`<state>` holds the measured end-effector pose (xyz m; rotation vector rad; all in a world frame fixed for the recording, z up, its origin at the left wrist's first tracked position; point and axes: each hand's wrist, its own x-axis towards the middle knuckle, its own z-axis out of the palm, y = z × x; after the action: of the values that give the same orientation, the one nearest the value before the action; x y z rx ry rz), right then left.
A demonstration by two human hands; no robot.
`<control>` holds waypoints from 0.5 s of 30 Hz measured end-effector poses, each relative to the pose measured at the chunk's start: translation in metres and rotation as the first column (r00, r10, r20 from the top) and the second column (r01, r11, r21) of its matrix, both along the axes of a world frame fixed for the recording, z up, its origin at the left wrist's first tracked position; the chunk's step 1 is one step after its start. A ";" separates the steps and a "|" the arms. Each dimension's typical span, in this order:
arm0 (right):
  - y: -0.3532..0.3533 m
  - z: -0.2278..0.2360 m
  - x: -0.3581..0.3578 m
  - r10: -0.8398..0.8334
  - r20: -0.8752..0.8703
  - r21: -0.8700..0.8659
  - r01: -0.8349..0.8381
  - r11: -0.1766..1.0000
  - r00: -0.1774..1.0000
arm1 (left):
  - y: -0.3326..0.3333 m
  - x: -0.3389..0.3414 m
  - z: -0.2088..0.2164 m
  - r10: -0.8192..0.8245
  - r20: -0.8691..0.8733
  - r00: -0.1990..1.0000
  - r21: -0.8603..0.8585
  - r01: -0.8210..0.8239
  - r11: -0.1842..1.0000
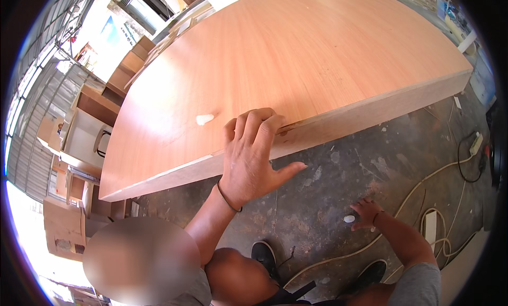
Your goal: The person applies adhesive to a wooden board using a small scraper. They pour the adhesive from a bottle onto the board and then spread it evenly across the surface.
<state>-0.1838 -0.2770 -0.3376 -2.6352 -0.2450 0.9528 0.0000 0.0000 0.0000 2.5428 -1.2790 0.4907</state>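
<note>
Left hand point(250, 156) on panel point(275, 57), cable point(406, 200) below

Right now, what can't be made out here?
Head view: far end of the wood panel, cut off by the picture's top edge.
Head view: panel's edge beneath the left hand, covered by it.
Head view: small white item near the right hand, too small to identify.
Head view: lower left, hidden by a blurred patch.

**Woodworking workshop**

We read a workshop from the broad, tan wood-grained panel point(296, 52) at twelve o'clock, boxy brown wooden cabinets point(96, 104) and grey corrugated-metal wall point(32, 152) at nine, and long cream cable point(409, 200) across stained grey concrete floor point(330, 173) at four.
</note>
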 end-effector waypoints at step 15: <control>0.009 -0.009 -0.015 0.023 0.092 0.103 -0.032 0.994 0.996 | 0.088 0.062 0.034 0.277 -0.015 0.961 -0.098 -0.277 0.956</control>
<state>-0.1990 -0.2685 -0.3470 -2.5881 -0.3438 0.8075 0.0623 0.0881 0.0336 2.6483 -0.8745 0.5920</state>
